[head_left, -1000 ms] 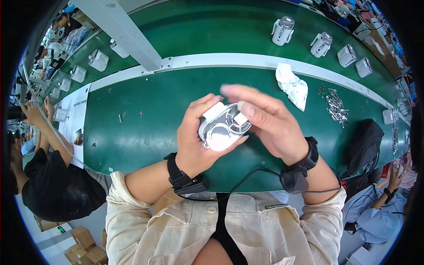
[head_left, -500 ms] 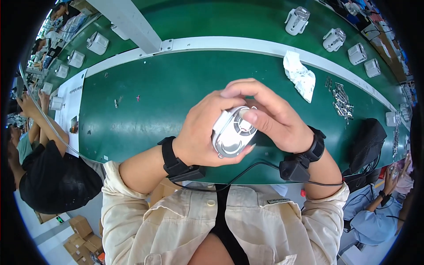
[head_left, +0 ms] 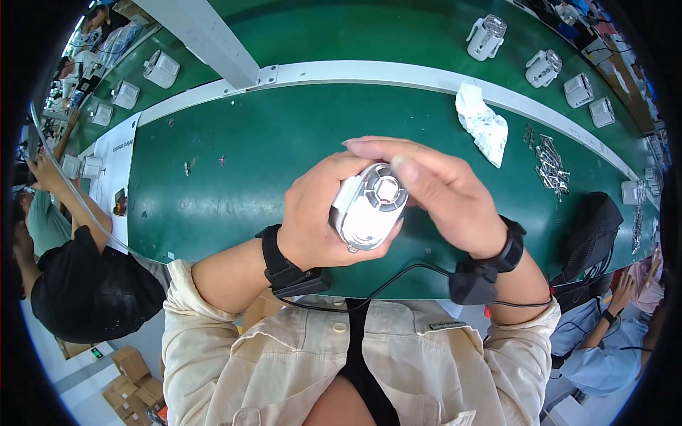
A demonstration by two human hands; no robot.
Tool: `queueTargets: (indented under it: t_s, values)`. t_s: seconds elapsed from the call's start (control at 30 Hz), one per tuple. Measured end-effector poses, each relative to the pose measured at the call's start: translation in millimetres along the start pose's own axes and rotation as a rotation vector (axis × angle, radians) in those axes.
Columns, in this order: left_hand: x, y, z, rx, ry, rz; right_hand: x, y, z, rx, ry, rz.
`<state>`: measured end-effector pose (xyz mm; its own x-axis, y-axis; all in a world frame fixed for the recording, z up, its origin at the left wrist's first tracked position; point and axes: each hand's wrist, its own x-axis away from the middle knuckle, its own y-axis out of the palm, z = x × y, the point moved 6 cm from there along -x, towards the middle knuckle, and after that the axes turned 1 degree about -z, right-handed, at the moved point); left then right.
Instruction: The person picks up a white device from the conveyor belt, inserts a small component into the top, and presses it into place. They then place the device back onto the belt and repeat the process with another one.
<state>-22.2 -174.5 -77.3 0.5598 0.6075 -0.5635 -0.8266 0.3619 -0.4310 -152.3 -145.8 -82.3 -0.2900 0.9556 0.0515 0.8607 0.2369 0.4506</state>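
Note:
Above the near part of the green table I hold a white oval device [head_left: 366,213] with a clear, glossy end face and a round spoked part in it. My left hand [head_left: 312,206] is wrapped round its left side and underside, beside a white strap-like piece on the casing. My right hand [head_left: 451,188] curls over the far end, thumb at the upper right rim and fingers behind, partly hidden. The lower face glows bright white; whether it is lit or reflecting, I cannot tell. Both wrists wear black bands joined by a black cable [head_left: 387,280].
A crumpled white tissue [head_left: 483,124] and a heap of small metal parts [head_left: 550,165] lie on the right. A black bag [head_left: 593,231] stands at the right edge. Beyond the white rail [head_left: 369,69] are similar white devices [head_left: 487,37]. Co-workers sit at both sides.
My right thumb has moved off the spoked part to the device's upper right rim. The device has shifted slightly left and up, and its face looks brighter.

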Motion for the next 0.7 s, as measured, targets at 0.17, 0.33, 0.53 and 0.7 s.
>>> queueTargets:
  t_s: [0.17, 0.33, 0.53, 0.7]
  values:
    - [1, 3, -3, 0.047, -0.044, 0.01, -2, -8, 1, 0.118, -0.121, -0.075]
    - [4, 3, -6, -0.01, 0.021, 0.01, -6, -4, 10, 0.024, -0.168, -0.12]
    - [1, 4, -2, -0.009, -0.019, 0.003, -8, -11, 14, -0.071, -0.135, -0.123]
    - [-2, 4, 0, 0.043, -0.041, 0.008, -7, -7, 16, -0.275, 0.007, -0.072]
